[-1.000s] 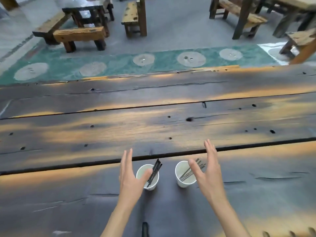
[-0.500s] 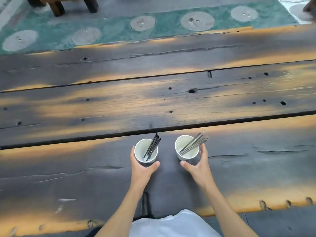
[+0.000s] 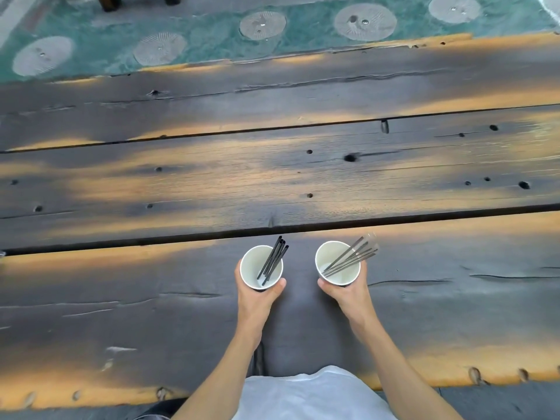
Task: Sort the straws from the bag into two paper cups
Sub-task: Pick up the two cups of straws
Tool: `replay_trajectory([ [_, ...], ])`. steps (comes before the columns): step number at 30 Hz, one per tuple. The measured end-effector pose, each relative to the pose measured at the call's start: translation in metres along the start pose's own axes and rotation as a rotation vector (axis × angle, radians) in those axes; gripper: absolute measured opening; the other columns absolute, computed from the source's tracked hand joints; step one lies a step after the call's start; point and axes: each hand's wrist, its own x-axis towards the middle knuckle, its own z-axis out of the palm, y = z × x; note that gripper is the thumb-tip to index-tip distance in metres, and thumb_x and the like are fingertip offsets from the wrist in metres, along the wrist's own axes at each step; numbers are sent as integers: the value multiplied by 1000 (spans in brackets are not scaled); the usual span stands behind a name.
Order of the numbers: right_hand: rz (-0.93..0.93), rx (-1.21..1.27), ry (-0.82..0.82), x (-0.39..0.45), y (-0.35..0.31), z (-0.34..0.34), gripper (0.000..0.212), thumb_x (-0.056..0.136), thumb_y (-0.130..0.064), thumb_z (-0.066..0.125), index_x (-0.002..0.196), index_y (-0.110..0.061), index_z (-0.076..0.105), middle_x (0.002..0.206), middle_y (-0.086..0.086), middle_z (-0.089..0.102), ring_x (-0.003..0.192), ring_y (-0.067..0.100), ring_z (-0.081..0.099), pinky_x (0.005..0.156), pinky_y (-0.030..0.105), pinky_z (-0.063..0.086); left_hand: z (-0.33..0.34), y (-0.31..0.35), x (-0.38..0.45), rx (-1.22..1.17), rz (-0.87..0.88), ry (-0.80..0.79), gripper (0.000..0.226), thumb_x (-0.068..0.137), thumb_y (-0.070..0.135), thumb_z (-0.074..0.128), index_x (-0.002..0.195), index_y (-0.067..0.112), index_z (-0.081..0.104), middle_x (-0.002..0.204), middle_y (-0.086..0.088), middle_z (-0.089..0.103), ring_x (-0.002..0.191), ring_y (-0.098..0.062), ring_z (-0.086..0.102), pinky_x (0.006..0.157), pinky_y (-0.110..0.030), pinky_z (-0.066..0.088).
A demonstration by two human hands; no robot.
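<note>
Two white paper cups stand side by side on the dark wooden table near its front edge. The left cup [image 3: 253, 274] holds several bare black straws [image 3: 274, 260] leaning to the upper right. The right cup [image 3: 330, 259] holds several straws in clear wrappers [image 3: 353, 257], also leaning right. My left hand [image 3: 256, 298] wraps around the left cup from below. Around the near side of the right cup closes my right hand [image 3: 348, 294]. No bag is in view.
The table [image 3: 272, 177] is made of wide dark planks with gaps and knot holes, stretching far beyond the cups. Its near edge [image 3: 454, 377] runs just before my white shirt [image 3: 306, 395]. Past the far edge lies a green floor with round stone discs [image 3: 365, 21].
Both hands came down from open, raised positions and closed around the two cups. The camera tilted down, so the benches in the background left the view.
</note>
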Motion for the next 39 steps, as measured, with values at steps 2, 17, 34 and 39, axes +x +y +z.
replay_trajectory([
  [2, -4, 12, 5, 3, -4, 1, 67, 72, -11, 86, 120, -34, 45, 115, -6, 65, 104, 3, 62, 95, 27, 47, 2, 2, 1, -8, 3, -2, 78, 73, 10, 87, 129, 37, 41, 126, 16, 59, 105, 12, 57, 87, -11, 44],
  [17, -141, 75, 24, 110, -80, 26, 66, 67, -20, 88, 118, -27, 47, 111, -8, 67, 106, 9, 63, 101, 43, 50, 18, 81, 106, -165, 138, 24, 74, 74, 6, 85, 131, 30, 44, 127, 7, 62, 114, -5, 61, 102, -34, 49],
  [34, -276, 36, 77, 350, -180, 78, 69, 73, -8, 86, 124, -26, 43, 115, -7, 62, 101, -3, 62, 89, 23, 51, 72, 174, 350, -176, 283, -46, 73, 76, -1, 82, 128, 31, 43, 123, 7, 61, 104, 3, 64, 81, -16, 54],
  [39, -292, 2, 38, 412, -193, 93, 78, 68, -23, 87, 131, -22, 41, 123, -3, 60, 114, 11, 61, 100, 38, 51, 87, 195, 412, -153, 307, -56, 75, 75, 2, 83, 133, 22, 41, 120, 8, 59, 93, 15, 61, 71, -8, 50],
])
